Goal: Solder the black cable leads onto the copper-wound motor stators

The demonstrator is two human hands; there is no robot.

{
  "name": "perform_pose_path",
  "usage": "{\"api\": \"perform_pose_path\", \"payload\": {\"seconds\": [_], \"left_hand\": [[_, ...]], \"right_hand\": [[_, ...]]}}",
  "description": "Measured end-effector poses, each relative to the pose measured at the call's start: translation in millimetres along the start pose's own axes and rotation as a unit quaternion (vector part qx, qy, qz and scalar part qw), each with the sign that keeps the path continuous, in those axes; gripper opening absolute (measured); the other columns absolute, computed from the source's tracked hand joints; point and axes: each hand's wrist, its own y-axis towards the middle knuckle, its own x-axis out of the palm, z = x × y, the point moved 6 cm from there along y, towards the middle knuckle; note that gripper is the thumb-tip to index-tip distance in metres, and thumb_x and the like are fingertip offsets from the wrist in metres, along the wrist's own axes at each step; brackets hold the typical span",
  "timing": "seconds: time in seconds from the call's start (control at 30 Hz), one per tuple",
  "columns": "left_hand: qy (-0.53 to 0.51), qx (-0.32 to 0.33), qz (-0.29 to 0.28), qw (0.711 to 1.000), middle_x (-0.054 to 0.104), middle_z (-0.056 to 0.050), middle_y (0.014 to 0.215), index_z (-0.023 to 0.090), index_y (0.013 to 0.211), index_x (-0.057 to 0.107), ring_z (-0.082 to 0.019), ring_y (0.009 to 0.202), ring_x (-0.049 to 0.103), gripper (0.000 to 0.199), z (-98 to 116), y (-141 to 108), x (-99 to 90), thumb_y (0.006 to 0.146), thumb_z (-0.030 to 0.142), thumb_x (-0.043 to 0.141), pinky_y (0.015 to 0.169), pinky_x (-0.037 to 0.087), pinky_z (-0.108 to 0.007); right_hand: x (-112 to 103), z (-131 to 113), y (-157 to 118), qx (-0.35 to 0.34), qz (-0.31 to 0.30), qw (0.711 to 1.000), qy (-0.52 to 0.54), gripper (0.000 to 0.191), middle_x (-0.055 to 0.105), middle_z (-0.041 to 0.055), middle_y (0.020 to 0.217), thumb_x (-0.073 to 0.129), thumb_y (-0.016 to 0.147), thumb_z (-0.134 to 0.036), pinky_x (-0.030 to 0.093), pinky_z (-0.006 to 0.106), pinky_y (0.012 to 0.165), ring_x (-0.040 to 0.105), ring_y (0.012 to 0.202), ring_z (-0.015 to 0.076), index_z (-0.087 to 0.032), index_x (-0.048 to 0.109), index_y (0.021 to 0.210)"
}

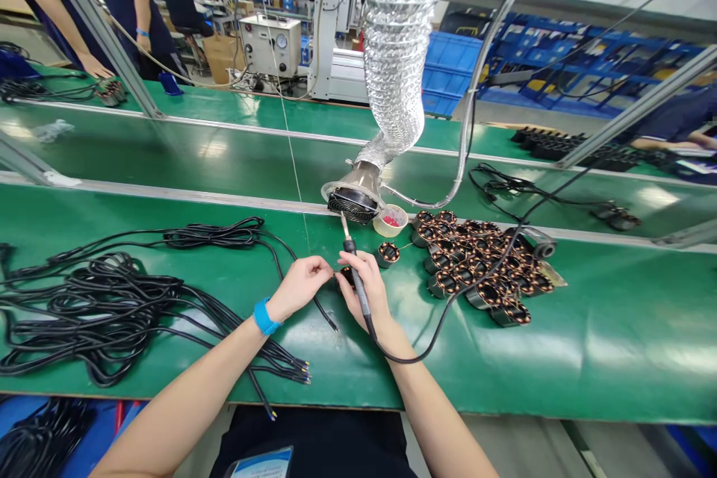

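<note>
My right hand point(367, 291) is closed around the dark handle of a soldering iron point(358, 280), whose metal tip points up toward the fume extractor mouth point(354, 202). Under its fingers sits a small copper-wound motor stator point(346, 276), partly hidden. My left hand point(305, 280), with a blue wristband, pinches at the stator's left side; what lies between its fingertips is too small to make out. Another stator point(388, 254) stands just right of my right hand. A black cable point(322, 306) with a bare end passes below my left hand.
Bundled black cables point(117, 306) cover the green table point(616, 343) on the left. Many stators point(476, 261) are grouped at the right. A round tub point(390, 220) with red content stands behind. The iron's cord loops right; other people work beyond the metal frame.
</note>
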Motion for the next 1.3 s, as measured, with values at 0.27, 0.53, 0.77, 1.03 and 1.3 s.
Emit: {"api": "perform_pose_path", "payload": {"seconds": [0.27, 0.53, 0.77, 1.03, 1.3], "left_hand": [[0.011, 0.027, -0.019, 0.999, 0.060, -0.001, 0.071, 0.014, 0.074, 0.061, -0.013, 0.068, 0.053, 0.022, 1, -2, 1.1, 0.086, 0.032, 0.058, 0.066, 0.042, -0.024], [0.109, 0.063, -0.046, 0.991, 0.064, -0.002, 0.076, 0.015, 0.082, 0.064, -0.015, 0.070, 0.056, 0.015, 11, -7, 1.1, 0.086, 0.028, 0.057, 0.065, 0.042, -0.025], [0.192, 0.074, -0.058, 0.977, 0.063, -0.002, 0.072, 0.016, 0.079, 0.066, -0.015, 0.065, 0.054, 0.018, 20, -6, -7.7, 0.086, 0.028, 0.055, 0.061, 0.039, -0.025], [0.099, -0.029, -0.090, 0.991, 0.055, 0.003, 0.061, 0.015, 0.081, 0.061, -0.011, 0.049, 0.051, 0.019, 10, -5, -7.6, 0.085, 0.033, 0.055, 0.051, 0.039, -0.023], [0.041, -0.059, -0.107, 0.992, 0.052, 0.005, 0.054, 0.015, 0.084, 0.059, -0.011, 0.048, 0.051, 0.020, 3, -3, -5.4, 0.083, 0.035, 0.058, 0.053, 0.041, -0.023]], "right_hand": [[6, -1, -1, -0.026, -0.014, 0.999, 0.011, 0.049, 0.052, 0.0062, 0.115, 0.049, 0.093, -0.007, 0.056, 0.033, 0.093, 0.063, 0.100, 0.0150, -0.032, 0.051, 0.136], [7, -4, -3, -0.054, -0.001, 0.999, -0.009, 0.045, 0.052, 0.0057, 0.111, 0.048, 0.093, -0.005, 0.055, 0.028, 0.086, 0.061, 0.095, 0.0139, -0.029, 0.055, 0.130], [1, 0, -3, -0.017, 0.015, 1.000, -0.021, 0.043, 0.052, 0.0056, 0.107, 0.050, 0.091, -0.006, 0.056, 0.032, 0.087, 0.062, 0.093, 0.0152, -0.028, 0.055, 0.127], [2, 3, -5, 0.040, 0.027, 0.999, 0.011, 0.040, 0.053, 0.0048, 0.104, 0.054, 0.087, -0.007, 0.058, 0.030, 0.082, 0.065, 0.085, 0.0135, -0.026, 0.056, 0.122], [6, 4, -8, 0.057, 0.021, 0.998, 0.022, 0.043, 0.053, 0.0057, 0.110, 0.056, 0.084, -0.006, 0.060, 0.027, 0.078, 0.066, 0.085, 0.0127, -0.026, 0.056, 0.122]]}}
